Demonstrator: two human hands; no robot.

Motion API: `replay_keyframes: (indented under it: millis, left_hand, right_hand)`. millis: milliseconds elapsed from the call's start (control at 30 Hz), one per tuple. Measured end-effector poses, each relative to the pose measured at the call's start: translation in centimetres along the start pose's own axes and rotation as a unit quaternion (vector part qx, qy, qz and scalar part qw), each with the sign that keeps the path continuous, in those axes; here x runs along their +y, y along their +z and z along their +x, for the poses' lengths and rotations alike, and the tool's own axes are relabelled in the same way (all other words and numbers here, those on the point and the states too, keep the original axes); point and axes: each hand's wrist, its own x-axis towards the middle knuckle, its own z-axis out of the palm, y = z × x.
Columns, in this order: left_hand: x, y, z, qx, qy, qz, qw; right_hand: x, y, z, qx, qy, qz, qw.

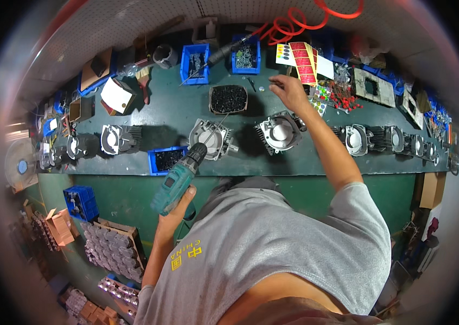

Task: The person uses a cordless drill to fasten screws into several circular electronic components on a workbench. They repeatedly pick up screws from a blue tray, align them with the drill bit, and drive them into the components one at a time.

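My left hand (pixel 182 207) is wrapped round the grip of a teal cordless drill (pixel 172 187). Its long thin bit reaches over a silvery cast-metal engine housing (pixel 220 147); whether it touches is unclear. Over the far part of the bench, my right hand (pixel 290 91) has its fingers partly stretched out, with nothing visible in them. Small loose pieces (pixel 251 84) lie just left of those fingers. Below the right forearm stands a second metal housing (pixel 282 134). A box of small black parts (pixel 229 99) sits beyond the first housing.
Blue bins of hardware (pixel 195 65) stand at the back, and another blue bin (pixel 166 161) is at the bench's front edge. More housings (pixel 116 140) line both sides. Printed sheets (pixel 302 62) lie at the back right, beneath a coiled red air hose (pixel 300 19).
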Motion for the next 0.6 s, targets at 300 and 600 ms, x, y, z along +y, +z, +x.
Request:
replay_keyframes:
  millis: [300, 600]
  left_hand:
    - [1.7, 2.8, -1.3, -0.012, -0.055, 0.034, 0.998]
    - [2.8, 3.6, -2.6, -0.002, -0.159, 0.065, 0.985]
  right_hand:
    - [13.6, 9.3, 8.1, -0.242, 0.064, -0.198, 0.948]
    - [14.5, 10.6, 8.1, -0.205, 0.055, -0.169, 0.962]
